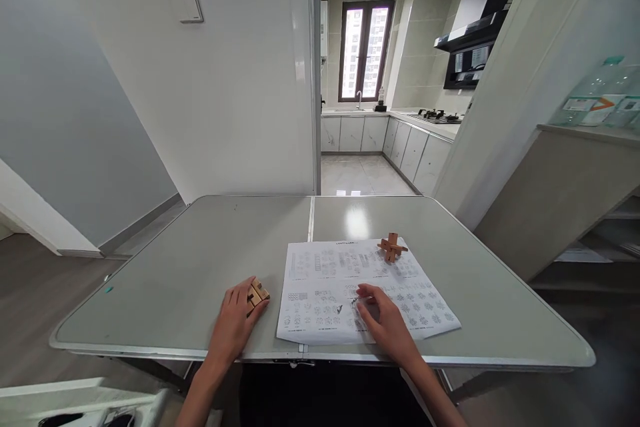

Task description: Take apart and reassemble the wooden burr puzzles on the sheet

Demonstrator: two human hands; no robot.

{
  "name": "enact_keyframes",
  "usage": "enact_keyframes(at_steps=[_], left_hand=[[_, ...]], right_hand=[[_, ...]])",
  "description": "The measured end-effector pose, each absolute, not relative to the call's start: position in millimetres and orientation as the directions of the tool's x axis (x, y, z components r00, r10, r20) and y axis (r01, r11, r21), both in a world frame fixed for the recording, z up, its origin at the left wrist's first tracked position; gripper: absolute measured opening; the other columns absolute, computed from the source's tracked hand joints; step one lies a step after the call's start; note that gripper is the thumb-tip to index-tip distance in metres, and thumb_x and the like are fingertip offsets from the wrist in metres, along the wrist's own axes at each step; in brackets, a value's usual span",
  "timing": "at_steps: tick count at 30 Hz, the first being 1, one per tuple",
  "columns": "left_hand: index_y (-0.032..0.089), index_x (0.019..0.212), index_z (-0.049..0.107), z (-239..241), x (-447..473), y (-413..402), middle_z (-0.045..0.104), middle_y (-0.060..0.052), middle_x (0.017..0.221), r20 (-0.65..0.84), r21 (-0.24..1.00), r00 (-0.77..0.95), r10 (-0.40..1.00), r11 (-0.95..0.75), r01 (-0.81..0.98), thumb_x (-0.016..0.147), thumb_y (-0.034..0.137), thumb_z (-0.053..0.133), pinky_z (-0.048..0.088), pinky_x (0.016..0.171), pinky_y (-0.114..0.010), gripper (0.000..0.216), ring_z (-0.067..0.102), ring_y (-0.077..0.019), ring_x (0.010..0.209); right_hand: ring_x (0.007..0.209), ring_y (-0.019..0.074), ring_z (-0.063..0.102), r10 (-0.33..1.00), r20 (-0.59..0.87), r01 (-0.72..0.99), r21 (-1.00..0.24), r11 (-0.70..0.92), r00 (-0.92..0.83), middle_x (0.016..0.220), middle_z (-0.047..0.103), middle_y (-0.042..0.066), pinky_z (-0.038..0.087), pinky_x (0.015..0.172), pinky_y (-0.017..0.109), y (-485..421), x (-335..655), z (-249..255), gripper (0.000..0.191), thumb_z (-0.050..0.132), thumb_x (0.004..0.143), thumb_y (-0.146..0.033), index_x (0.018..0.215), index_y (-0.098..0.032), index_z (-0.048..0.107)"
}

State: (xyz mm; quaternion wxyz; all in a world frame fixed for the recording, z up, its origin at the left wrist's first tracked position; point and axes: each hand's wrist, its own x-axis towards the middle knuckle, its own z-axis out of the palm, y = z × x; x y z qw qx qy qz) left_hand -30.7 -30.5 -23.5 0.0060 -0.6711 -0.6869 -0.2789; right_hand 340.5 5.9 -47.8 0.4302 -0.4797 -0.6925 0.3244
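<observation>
A light wooden puzzle block made of notched pieces rests at the left of the table, and the fingers and thumb of my left hand are closed around it. My right hand hovers at or just over the printed instruction sheet, its fingers curved and apart from the thumb, with no object visible between them. Whether it touches the paper I cannot tell. Rows of small puzzle diagrams cover the sheet. On its upper right corner stands a brown wooden burr puzzle with crossing bars.
The grey folding table has a centre seam and a metal rim. A small green scrap lies near its left edge. Water bottles stand on a shelf at the right. Beyond the doorway is a kitchen with a stove.
</observation>
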Motion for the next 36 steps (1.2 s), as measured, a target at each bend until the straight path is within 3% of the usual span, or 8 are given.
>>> enact_keyframes(at_steps=[11,19,26,36], left_hand=[[0.029,0.142,0.047,7,47,-27,0.061,-0.008,0.135,0.427,0.476,0.091,0.900,-0.309,0.823,0.096,0.038,0.065,0.052,0.103,-0.047,0.050,0.056,-0.0304,0.126],[0.032,0.144,0.043,-8,100,-19,0.060,-0.006,0.138,0.363,0.498,0.264,0.893,-0.426,0.756,0.092,0.027,0.073,0.049,0.109,-0.051,0.060,0.055,-0.0292,0.129],[0.031,0.138,0.050,-15,106,-21,0.062,-0.008,0.135,0.301,0.532,0.306,0.903,-0.425,0.732,0.088,0.030,0.078,0.050,0.106,-0.055,0.057,0.058,-0.0325,0.124],[0.031,0.151,0.037,-17,91,-30,0.053,-0.012,0.146,0.304,0.531,0.274,0.912,-0.401,0.747,0.089,0.043,0.076,0.046,0.112,-0.059,0.074,0.052,-0.0355,0.135]], right_hand=[[0.108,0.0269,0.068,0.946,0.273,0.369,-0.873,0.319,-0.173,0.119,0.071,0.010,0.054,0.099,0.043,7,341,-46,0.031,0.057,0.096,-0.036,0.123,-0.024,0.062],[0.110,0.0270,0.067,0.945,0.272,0.357,-0.877,0.321,-0.183,0.120,0.071,0.010,0.053,0.101,0.044,8,341,-48,0.032,0.056,0.096,-0.036,0.125,-0.022,0.061],[0.109,0.0279,0.068,0.938,0.299,0.354,-0.870,0.344,-0.176,0.118,0.072,0.010,0.055,0.099,0.045,7,341,-44,0.032,0.057,0.096,-0.036,0.124,-0.023,0.062],[0.111,0.0268,0.067,0.927,0.309,0.415,-0.830,0.372,-0.213,0.121,0.070,0.010,0.055,0.097,0.042,6,341,-40,0.026,0.055,0.097,-0.032,0.120,-0.023,0.064]])
